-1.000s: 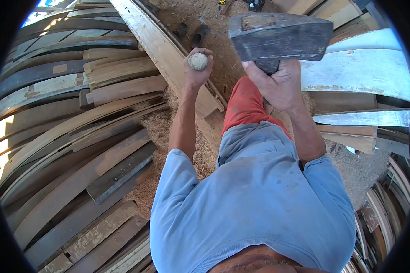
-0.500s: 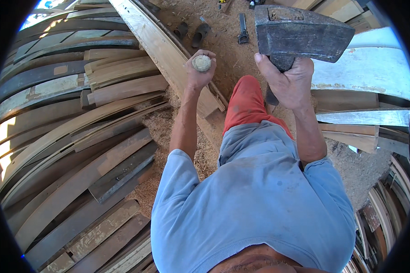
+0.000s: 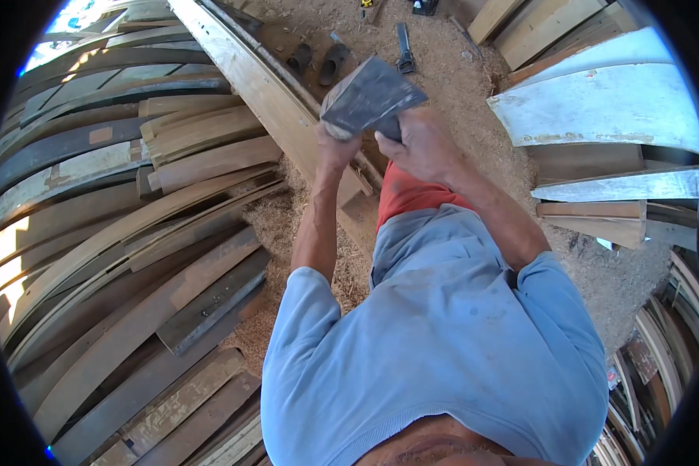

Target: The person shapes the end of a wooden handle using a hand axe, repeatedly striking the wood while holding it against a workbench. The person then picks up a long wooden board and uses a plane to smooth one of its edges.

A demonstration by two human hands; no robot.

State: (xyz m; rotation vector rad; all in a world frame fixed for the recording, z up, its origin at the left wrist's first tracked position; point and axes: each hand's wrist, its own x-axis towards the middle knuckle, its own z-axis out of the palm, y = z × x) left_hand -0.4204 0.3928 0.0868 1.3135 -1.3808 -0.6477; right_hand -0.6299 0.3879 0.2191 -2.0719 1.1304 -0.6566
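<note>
My right hand (image 3: 426, 147) is closed round the short handle of an axe with a broad, dark, worn metal head (image 3: 377, 97). The head lies over the top of my left fist, overlapping it, with its wide edge toward the right. Partly under the axe head, my left hand (image 3: 339, 149) stays closed on an upright piece with a pale, round end. That end is now covered, and the rest of the piece is out of sight below the fist. Beneath my left hand runs a long pale plank (image 3: 279, 101).
Stacked, curved boards (image 3: 93, 202) fill the left side. On the right are white-painted boards (image 3: 598, 105) and more timber. Dark shoes (image 3: 332, 64) and a dark metal tool (image 3: 405, 50) lie on the shaving-covered floor beyond my hands. My red-clad knee (image 3: 415, 193) is close below them.
My right hand has swung the axe left and down, from the upper right onto the round-ended piece in my left hand. My left fist has barely moved.
</note>
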